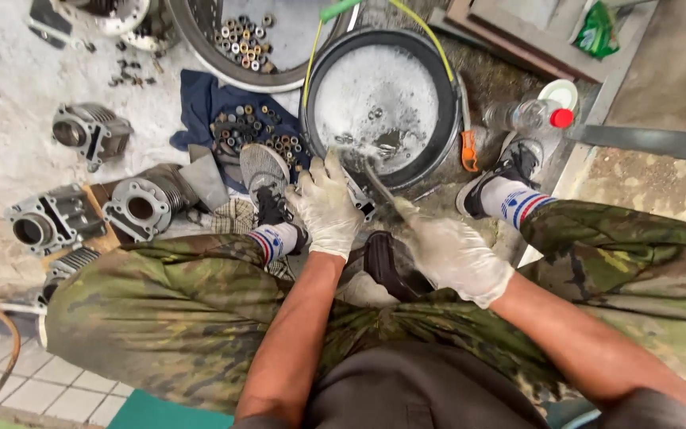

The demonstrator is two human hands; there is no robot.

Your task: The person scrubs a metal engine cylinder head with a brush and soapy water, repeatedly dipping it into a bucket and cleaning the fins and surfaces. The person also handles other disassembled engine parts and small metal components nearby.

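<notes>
Soapy water is filling the basin, the landmark. At its near rim, left hand is gripping a dark part; right hand is closing on a brush, scrubbing it. Left of basin, cylinders and nuts are lying unwashed, apparently.

The part under the gloved left hand is mostly hidden by its fingers. The brush blurs at its tip. Foam covers the basin contents; the upper tray is cropped.
</notes>
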